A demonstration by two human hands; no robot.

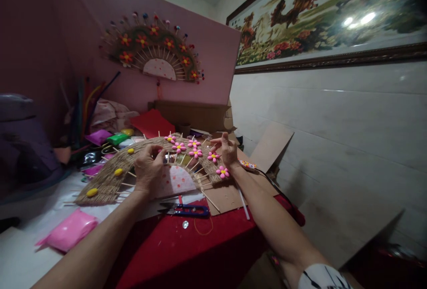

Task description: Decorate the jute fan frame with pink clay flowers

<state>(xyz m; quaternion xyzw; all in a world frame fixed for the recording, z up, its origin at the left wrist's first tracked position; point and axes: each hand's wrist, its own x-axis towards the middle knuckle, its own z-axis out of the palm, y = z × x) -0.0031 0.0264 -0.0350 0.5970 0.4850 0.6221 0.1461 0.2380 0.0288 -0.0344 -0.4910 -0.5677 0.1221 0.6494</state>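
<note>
A fan-shaped piece of twine and sticks (110, 175) lies on the table, with pink flowers (195, 152) on its right part and yellow ovals (118, 172) on its left. My left hand (149, 166) is over the middle of the fan, its thumb and finger pinched at a small pink bit (160, 151). Above the fan's right side is my right hand (227, 149), palm turned up and fingers partly spread, with nothing seen in it. Below the dotted white half-circle (178, 180) lie blue-handled snips (190, 210).
A pink clay packet (70, 230) sits at the left front. Colored packets (98, 137) and a red sheet (153, 122) are behind the fan. A glue gun (247, 165) lies at the right. A finished fan (156, 51) hangs on the pink panel behind.
</note>
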